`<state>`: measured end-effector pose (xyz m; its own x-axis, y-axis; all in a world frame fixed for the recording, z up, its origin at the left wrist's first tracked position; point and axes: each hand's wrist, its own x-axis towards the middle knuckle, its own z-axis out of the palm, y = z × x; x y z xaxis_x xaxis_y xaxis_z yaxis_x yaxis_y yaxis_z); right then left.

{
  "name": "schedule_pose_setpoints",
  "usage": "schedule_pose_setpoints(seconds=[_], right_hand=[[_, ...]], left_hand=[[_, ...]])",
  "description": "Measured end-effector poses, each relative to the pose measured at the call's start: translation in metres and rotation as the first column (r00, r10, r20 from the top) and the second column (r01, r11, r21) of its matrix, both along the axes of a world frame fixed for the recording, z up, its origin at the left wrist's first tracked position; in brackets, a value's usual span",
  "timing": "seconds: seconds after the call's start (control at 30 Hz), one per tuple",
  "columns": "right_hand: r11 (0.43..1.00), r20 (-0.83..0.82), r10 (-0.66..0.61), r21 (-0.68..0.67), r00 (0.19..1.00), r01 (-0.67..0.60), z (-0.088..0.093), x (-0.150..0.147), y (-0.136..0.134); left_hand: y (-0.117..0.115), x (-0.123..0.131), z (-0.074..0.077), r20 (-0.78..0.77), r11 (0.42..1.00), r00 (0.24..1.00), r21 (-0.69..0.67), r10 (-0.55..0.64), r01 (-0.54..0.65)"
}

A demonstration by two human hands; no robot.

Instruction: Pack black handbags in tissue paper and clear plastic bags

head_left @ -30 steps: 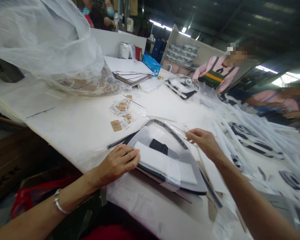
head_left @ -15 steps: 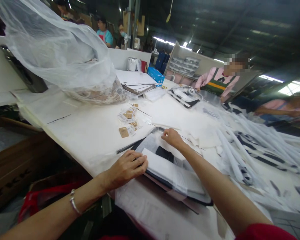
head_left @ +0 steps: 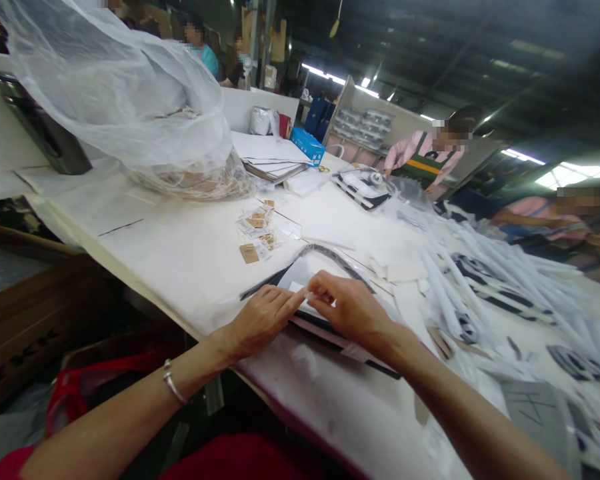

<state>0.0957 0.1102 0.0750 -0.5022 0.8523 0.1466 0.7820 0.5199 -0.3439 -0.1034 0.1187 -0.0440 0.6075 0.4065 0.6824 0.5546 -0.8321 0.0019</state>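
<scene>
In front of me lies a flat black-and-white bag [head_left: 325, 330], with a dark strap [head_left: 330, 252] looping over its far side and white wrapping sheet on top. My left hand [head_left: 263, 320] rests on its left end, fingers stretched out flat. Close to those fingertips, my right hand [head_left: 347, 310] is over the bag with thumb and fingers pinched together; a pale bit shows at the pinch, too small to name. The two hands nearly touch. My hands and forearms hide part of the bag.
Brown and white hang tags [head_left: 256, 227] lie beyond the bag. A large clear plastic bag [head_left: 175, 127] stands at the left by a dark flask [head_left: 45, 127]. Stacked boards [head_left: 275, 160] are further back. Wrapped black-and-white pieces [head_left: 500, 280] cover the right side, where co-workers sit.
My right hand has come from the strap at the far side back toward my left fingertips. The left hand stays on the bag, its fingers now straighter. The view has shifted slightly.
</scene>
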Motion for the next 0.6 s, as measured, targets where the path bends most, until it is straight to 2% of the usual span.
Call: schedule_pose_setpoints(seconds=[0.1, 0.17, 0.27, 0.33, 0.4, 0.47, 0.53, 0.6], right_hand=[[0.988, 0.104, 0.065, 0.136, 0.992, -0.079, -0.021, -0.015, -0.025], [0.965, 0.110, 0.103, 0.231, 0.989, -0.126, -0.030, -0.021, -0.043], [0.925, -0.008, 0.184, 0.340, 0.983, -0.171, -0.038, -0.021, -0.074], [0.921, -0.105, 0.213, 0.352, 0.971, -0.164, -0.047, -0.012, -0.095], [0.947, -0.162, 0.163, 0.301, 0.973, -0.108, -0.062, 0.003, -0.109], [0.979, -0.182, 0.024, 0.205, 0.983, 0.014, -0.084, 0.022, -0.113], [0.984, -0.178, -0.135, 0.090, 0.975, 0.153, -0.109, 0.038, -0.108], [0.973, -0.158, -0.228, -0.003, 0.961, 0.230, -0.129, 0.046, -0.099]], left_hand=[[-0.003, 0.005, 0.000, 0.046, 0.999, 0.999, -0.052, -0.007, 0.009], [-0.003, 0.005, 0.000, 0.082, 0.998, 0.997, -0.056, -0.013, 0.018], [0.000, 0.005, 0.002, 0.055, 0.999, 0.998, -0.036, 0.006, -0.004], [0.003, 0.005, 0.004, 0.015, 0.999, 0.999, -0.036, 0.030, -0.030], [0.006, 0.007, 0.009, -0.015, 0.997, 0.999, -0.055, 0.046, -0.046], [0.008, 0.009, 0.016, -0.046, 0.995, 0.998, -0.086, 0.051, -0.055], [0.008, 0.011, 0.023, -0.088, 0.991, 0.995, -0.122, 0.046, -0.056], [0.008, 0.014, 0.030, -0.126, 0.985, 0.991, -0.159, 0.046, -0.066]])
